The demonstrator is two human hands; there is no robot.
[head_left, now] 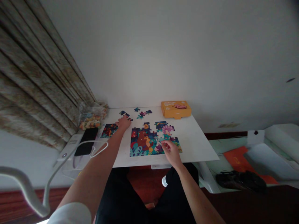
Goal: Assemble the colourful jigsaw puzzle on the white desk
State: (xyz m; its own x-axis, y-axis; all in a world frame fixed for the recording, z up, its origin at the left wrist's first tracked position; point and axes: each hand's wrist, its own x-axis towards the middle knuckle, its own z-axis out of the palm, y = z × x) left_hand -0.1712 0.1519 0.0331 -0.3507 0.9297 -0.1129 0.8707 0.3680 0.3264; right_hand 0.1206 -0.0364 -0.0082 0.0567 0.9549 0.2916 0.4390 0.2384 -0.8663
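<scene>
Currently, the partly joined puzzle (141, 141) lies near the front edge of the white table (198, 143), with open surface on its right. The left hand (124, 122) is at loose pieces (122, 112) near the far edge; the right hand (171, 151) is at the puzzle's lower right, fingers curled. Whether either hand's fingers pinch a piece, I cannot tell. A yellow box (174, 110) sits before the pale wall (151, 62).

A partly assembled, colourful jigsaw puzzle (147, 142) lies flat on the table (198, 140), its lower left joined solidly, its upper edge ragged with gaps. Beyond it, loose dark-blue, teal and pink pieces (142, 114) lie scattered.
</scene>
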